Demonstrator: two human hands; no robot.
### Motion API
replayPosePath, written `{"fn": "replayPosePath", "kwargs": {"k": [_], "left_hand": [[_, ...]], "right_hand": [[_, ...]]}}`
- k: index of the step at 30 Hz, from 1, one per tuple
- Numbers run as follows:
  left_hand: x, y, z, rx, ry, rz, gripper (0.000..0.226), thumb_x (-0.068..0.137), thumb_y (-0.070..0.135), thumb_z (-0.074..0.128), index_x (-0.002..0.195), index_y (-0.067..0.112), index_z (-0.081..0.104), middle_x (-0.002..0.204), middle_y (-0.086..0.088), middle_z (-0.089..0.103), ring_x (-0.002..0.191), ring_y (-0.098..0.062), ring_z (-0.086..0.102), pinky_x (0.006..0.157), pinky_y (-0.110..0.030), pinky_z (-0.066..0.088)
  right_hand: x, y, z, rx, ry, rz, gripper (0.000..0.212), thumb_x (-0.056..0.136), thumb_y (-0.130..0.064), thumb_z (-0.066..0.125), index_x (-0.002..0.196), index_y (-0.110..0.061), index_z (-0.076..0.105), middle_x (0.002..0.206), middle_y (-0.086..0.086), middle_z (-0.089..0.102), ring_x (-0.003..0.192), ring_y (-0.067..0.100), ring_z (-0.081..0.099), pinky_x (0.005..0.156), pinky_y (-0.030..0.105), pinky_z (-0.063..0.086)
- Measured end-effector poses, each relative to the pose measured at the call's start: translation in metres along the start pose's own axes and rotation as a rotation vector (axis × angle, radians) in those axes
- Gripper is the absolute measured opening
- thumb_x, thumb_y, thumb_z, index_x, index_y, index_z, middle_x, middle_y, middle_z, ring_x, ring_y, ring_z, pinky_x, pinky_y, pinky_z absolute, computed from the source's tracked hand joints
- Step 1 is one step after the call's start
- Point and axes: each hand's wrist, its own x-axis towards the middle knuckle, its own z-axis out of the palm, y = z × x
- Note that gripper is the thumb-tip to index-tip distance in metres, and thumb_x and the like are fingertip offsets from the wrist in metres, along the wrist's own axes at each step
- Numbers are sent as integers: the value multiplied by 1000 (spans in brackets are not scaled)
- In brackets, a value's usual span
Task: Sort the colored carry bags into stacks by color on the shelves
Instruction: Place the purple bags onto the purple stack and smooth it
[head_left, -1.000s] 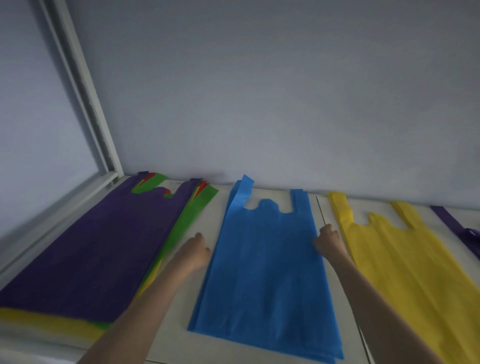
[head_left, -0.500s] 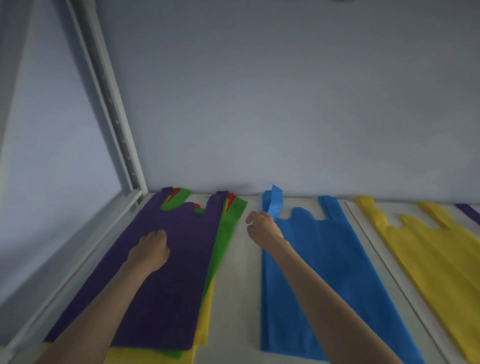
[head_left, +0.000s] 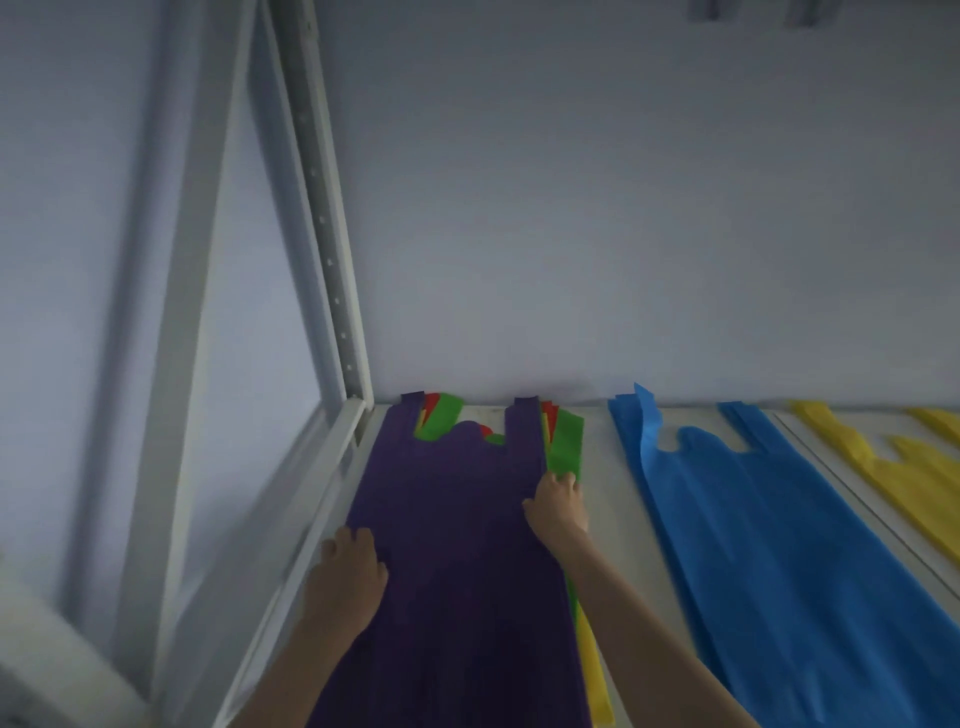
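- The left hand (head_left: 347, 574) and the right hand (head_left: 558, 501) sit apart on opposite long edges of the purple bag (head_left: 457, 545), fingers curled over them; an actual grip is hard to confirm.
- That bag tops the mixed pile (head_left: 563, 447) in the shelf (head_left: 618, 519) corner, running lengthwise away from the person, handles at the wall.
- The blue stack (head_left: 769, 545) lies right, nearer the right hand.
- Lower layers show only slivers; the yellow stack (head_left: 914, 467) is cut off.

Mixed pile's lower bags mostly hidden under the purple bag (head_left: 457, 545), only green (head_left: 563, 447), red and yellow edges showing, blue bag (head_left: 779, 545) and yellow bags (head_left: 914, 467) cut off by the frame's right and bottom edges, fingertip contact blurred.
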Motion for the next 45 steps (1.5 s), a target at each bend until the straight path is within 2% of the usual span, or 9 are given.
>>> {"fn": "replayPosePath", "kwargs": {"k": [10,13,21,25,29,33,36,43,45], "left_hand": [[2,-11,1,-79,11,56,35,96,28,39,126,11,43,129,-9,43,121,-24,44,95,-32,48],[3,-12,0,-96,7,59,35,96,29,38,127,13,42,130,-7,43,121,-22,44,96,-30,47],[3,-13,2,-125,5,62,37,96,28,37,129,12,39,133,-7,40,123,-22,42,98,-31,46],[2,-14,1,-135,5,59,37,96,28,37,130,13,39,133,-7,40,123,-22,42,98,-30,46],[2,-15,0,-201,7,23,34,95,25,39,126,12,42,129,-8,43,120,-22,44,96,-30,47],[0,-17,-5,-262,58,-90,30,95,23,42,122,10,45,124,-9,47,118,-23,46,95,-30,44],[0,-19,-8,-293,44,-110,30,96,25,42,120,7,44,122,-10,48,116,-24,47,92,-30,45],[8,-14,-2,-403,-159,-118,41,94,33,46,122,3,45,123,-13,48,115,-28,51,96,-36,44],[11,-10,-1,-500,-209,-117,35,92,32,49,111,2,48,103,-9,56,99,-25,57,90,-36,47]], "right_hand": [[-12,-20,14,14,74,-118,43,86,3,42,128,-6,40,136,13,41,127,29,39,102,36,38],[-12,-20,12,-5,94,2,42,89,-2,39,131,-4,37,139,14,39,130,30,35,105,36,35],[-13,-28,20,-95,24,-12,45,90,-4,38,133,-17,37,148,18,23,133,35,31,109,42,30],[-15,-31,22,-67,128,-52,48,89,-2,40,134,-18,36,138,15,38,126,31,39,105,39,35],[-15,-37,19,95,187,103,50,93,-7,40,141,-6,27,134,16,49,124,30,46,101,38,39],[-6,-28,5,311,145,350,38,94,-11,38,129,0,47,132,17,54,122,32,52,100,39,42],[0,-13,-8,418,161,482,40,94,-9,38,131,1,44,134,18,53,123,34,52,101,40,41],[0,8,-20,345,49,413,41,93,-5,39,132,5,42,137,23,46,124,38,48,99,41,42],[-1,8,-20,341,31,400,41,93,-6,39,132,5,41,136,24,47,123,38,48,97,40,43]]}}
